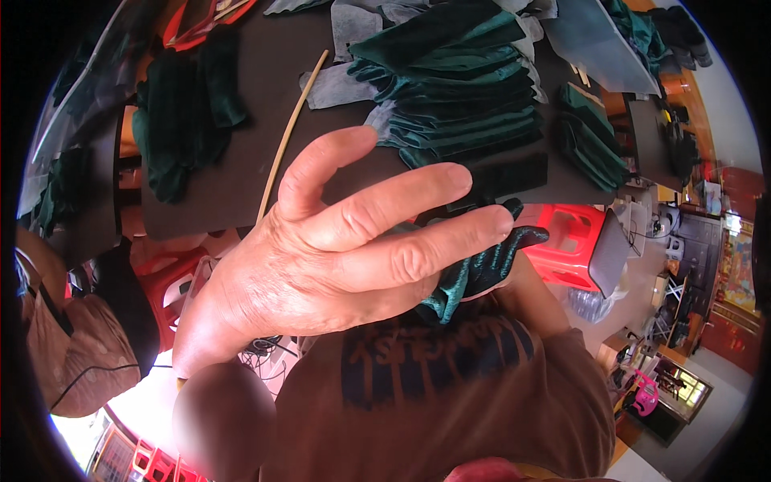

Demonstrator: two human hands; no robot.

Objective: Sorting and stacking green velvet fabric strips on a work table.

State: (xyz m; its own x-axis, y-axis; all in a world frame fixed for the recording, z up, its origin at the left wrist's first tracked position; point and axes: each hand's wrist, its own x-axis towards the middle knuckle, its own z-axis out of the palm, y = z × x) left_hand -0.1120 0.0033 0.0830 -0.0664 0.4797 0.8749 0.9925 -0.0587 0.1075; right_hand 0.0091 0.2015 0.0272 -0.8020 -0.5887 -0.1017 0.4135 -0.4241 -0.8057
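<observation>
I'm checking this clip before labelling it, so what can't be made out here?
- Right hand: hidden in the head view behind the left hand and brown sleeve.
- Green velvet piece: mostly covered by the fingers.
- Lower-left patch: blurred.
- Green fabric stack: count unclear.
</observation>
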